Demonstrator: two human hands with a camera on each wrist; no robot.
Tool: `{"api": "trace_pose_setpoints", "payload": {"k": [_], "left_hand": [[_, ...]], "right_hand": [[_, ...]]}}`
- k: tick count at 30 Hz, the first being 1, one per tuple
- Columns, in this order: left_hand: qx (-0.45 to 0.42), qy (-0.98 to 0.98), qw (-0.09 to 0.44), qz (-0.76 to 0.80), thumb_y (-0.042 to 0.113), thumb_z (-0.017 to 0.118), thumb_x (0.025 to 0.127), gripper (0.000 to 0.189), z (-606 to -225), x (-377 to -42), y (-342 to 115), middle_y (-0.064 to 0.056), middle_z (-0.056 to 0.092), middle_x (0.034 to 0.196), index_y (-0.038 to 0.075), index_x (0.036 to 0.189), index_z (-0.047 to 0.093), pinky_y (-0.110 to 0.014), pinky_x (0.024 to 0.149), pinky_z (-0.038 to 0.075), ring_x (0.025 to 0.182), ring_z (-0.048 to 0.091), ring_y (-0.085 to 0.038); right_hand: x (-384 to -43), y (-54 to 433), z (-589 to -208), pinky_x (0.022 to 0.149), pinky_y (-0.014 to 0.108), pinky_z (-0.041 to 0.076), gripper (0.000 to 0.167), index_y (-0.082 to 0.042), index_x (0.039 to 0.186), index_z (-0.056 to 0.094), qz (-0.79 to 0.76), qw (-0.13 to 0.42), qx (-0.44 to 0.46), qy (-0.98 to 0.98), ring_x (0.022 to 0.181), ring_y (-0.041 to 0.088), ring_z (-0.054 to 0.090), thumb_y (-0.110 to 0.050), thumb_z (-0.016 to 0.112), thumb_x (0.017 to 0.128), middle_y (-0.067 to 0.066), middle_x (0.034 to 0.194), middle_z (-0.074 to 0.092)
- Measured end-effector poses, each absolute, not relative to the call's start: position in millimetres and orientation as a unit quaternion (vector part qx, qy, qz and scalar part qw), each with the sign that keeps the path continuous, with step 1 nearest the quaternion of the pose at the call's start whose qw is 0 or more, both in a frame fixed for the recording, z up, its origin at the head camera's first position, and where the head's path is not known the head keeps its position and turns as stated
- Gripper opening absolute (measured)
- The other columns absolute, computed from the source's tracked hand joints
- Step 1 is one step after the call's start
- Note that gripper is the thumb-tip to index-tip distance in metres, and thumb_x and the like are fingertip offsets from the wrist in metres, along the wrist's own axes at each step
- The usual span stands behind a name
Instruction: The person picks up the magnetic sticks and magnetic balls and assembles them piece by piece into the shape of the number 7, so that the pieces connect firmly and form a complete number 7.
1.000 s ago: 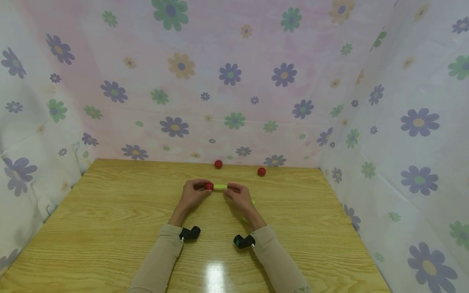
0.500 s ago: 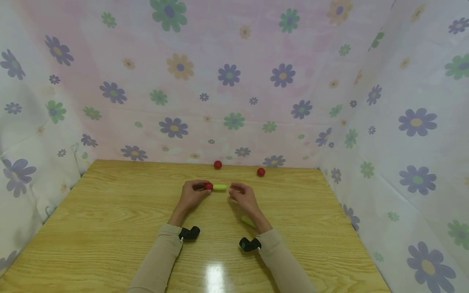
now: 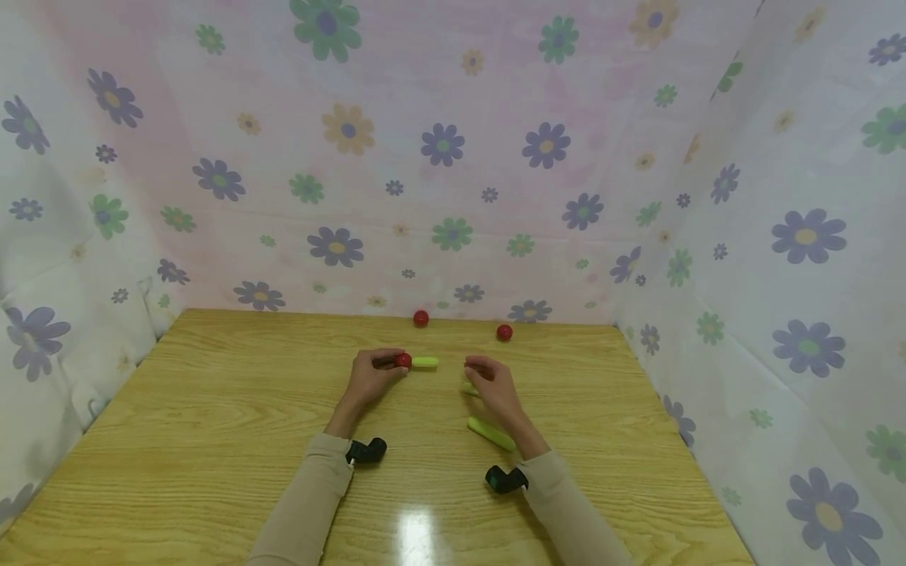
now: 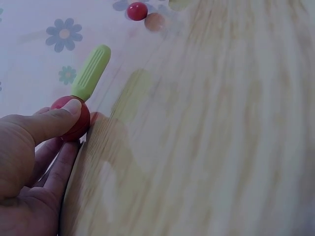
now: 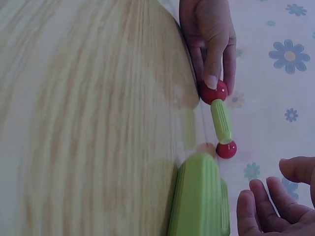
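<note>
My left hand (image 3: 373, 379) pinches a red ball (image 3: 403, 360) between thumb and fingers. From the ball a ribbed light-green stick (image 4: 92, 71) points right in the head view, its other end free. My right hand (image 3: 499, 391) stands apart to the right of that end, holding nothing; the right wrist view shows its thumb and fingers (image 5: 281, 201) spread with a gap between them. Just by it, a second green stick (image 3: 470, 389) is partly hidden behind the hand. Nearer me, beside the right wrist, lies another green stick (image 3: 490, 434).
Two loose red balls lie toward the back of the wooden table (image 3: 212, 409): one ball (image 3: 421, 318) near the back edge, another ball (image 3: 505, 332) farther right. Flower-patterned cloth (image 3: 396, 212) rises behind the table and along both sides.
My right hand has let go of the green stick's free end and moved right and toward me, uncovering the sticks on the table. The left hand keeps its hold in place.
</note>
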State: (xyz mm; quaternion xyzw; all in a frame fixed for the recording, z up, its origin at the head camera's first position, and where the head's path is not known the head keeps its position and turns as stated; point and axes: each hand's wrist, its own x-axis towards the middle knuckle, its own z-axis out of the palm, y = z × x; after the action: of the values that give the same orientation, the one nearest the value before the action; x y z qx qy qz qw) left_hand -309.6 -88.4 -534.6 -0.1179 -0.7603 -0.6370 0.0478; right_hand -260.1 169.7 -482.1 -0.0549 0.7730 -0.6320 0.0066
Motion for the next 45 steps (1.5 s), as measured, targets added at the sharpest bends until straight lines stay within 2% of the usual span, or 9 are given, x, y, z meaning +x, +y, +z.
{"api": "trace_pose_setpoints", "payload": {"k": [5,9,14,20,23,33,41,45], "left_hand": [[-0.124,-0.756,0.045,-0.641,-0.006,0.077,0.086,0.037,-522,-299,-87,-0.034,0.065,0.124,-0.013,0.122,0.068,-0.038,0.095,0.058,0.115,0.065,-0.046],[-0.123,-0.754,0.027,-0.645,-0.008,0.075,0.087,0.039,-505,-290,-88,-0.037,0.063,0.125,-0.017,0.124,0.065,-0.043,0.097,0.057,0.116,0.063,-0.050],[-0.111,-0.756,0.027,-0.645,-0.007,0.076,0.087,0.040,-523,-303,-89,-0.036,0.063,0.125,-0.014,0.125,0.065,-0.045,0.097,0.057,0.116,0.063,-0.050],[-0.090,-0.760,0.023,-0.643,-0.002,0.079,0.086,0.039,-533,-310,-92,-0.029,0.067,0.125,-0.007,0.124,0.070,-0.036,0.095,0.058,0.115,0.066,-0.041],[-0.089,-0.759,0.025,-0.645,-0.002,0.080,0.086,0.038,-531,-311,-92,-0.027,0.068,0.123,-0.005,0.122,0.071,-0.032,0.093,0.059,0.114,0.068,-0.039],[-0.082,-0.756,0.022,-0.650,-0.003,0.079,0.086,0.037,-530,-310,-92,-0.027,0.068,0.123,-0.005,0.122,0.072,-0.031,0.092,0.059,0.115,0.067,-0.038],[-0.092,-0.751,0.023,-0.653,-0.003,0.078,0.087,0.038,-530,-308,-90,-0.031,0.066,0.126,-0.008,0.123,0.070,-0.038,0.095,0.058,0.116,0.066,-0.043],[-0.092,-0.753,0.021,-0.651,-0.002,0.078,0.087,0.039,-530,-307,-89,-0.030,0.066,0.127,-0.007,0.124,0.070,-0.036,0.095,0.058,0.116,0.066,-0.042]], "right_hand": [[-248,179,-470,0.101,0.051,0.052,0.031,0.012,0.130,0.060,-0.617,0.001,-0.048,0.786,0.119,0.043,0.060,-0.002,0.057,0.102,0.035,0.130,0.059],[-258,191,-490,0.102,0.052,0.051,0.034,0.014,0.132,0.058,-0.615,-0.007,-0.048,0.787,0.120,0.044,0.059,-0.003,0.057,0.103,0.035,0.131,0.059],[-268,201,-508,0.099,0.045,0.055,0.035,0.012,0.134,0.058,-0.622,-0.018,-0.034,0.782,0.121,0.042,0.060,-0.007,0.058,0.104,0.031,0.131,0.061],[-270,208,-509,0.089,0.028,0.058,0.034,0.011,0.132,0.060,-0.619,-0.021,-0.015,0.785,0.117,0.038,0.062,-0.008,0.059,0.104,0.030,0.129,0.063],[-271,211,-509,0.087,0.024,0.057,0.034,0.012,0.131,0.060,-0.616,-0.024,-0.011,0.787,0.115,0.037,0.063,-0.007,0.059,0.103,0.031,0.128,0.062],[-278,222,-514,0.088,0.026,0.057,0.034,0.012,0.132,0.060,-0.617,-0.017,0.013,0.786,0.112,0.033,0.064,-0.008,0.058,0.104,0.031,0.129,0.062],[-284,234,-512,0.082,0.020,0.057,0.037,0.012,0.135,0.057,-0.619,0.003,0.040,0.784,0.102,0.020,0.066,-0.009,0.058,0.104,0.031,0.129,0.061],[-288,240,-512,0.081,0.019,0.057,0.038,0.013,0.136,0.055,-0.628,0.010,0.041,0.777,0.100,0.018,0.066,-0.009,0.057,0.104,0.032,0.129,0.060]]}}
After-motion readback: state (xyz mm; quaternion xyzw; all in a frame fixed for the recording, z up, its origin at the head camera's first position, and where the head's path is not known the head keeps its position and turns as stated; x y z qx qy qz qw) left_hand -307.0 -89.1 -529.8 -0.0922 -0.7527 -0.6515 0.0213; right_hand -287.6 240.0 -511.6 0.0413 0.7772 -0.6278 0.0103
